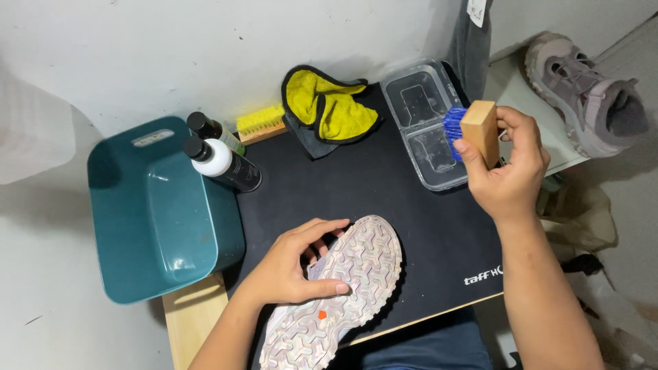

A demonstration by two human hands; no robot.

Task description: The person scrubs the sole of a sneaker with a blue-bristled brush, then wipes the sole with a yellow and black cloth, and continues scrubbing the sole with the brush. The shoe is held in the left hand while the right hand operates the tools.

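Note:
My left hand [291, 264] grips a pale shoe [343, 291] lying sole up on the black mat [411, 205] near the front edge. The sole has a moulded tread and a small orange mark. My right hand [510, 168] holds a wooden brush with blue bristles [473, 127], lifted over a clear plastic tray [428, 120] at the back right of the mat; the bristles face left.
A teal plastic basin [154, 212] sits at the left. Two dark bottles [223, 154], a yellow-bristled brush [260, 123] and a yellow and black cloth [332, 103] lie along the back. A second shoe [586, 96] rests on a white surface at right.

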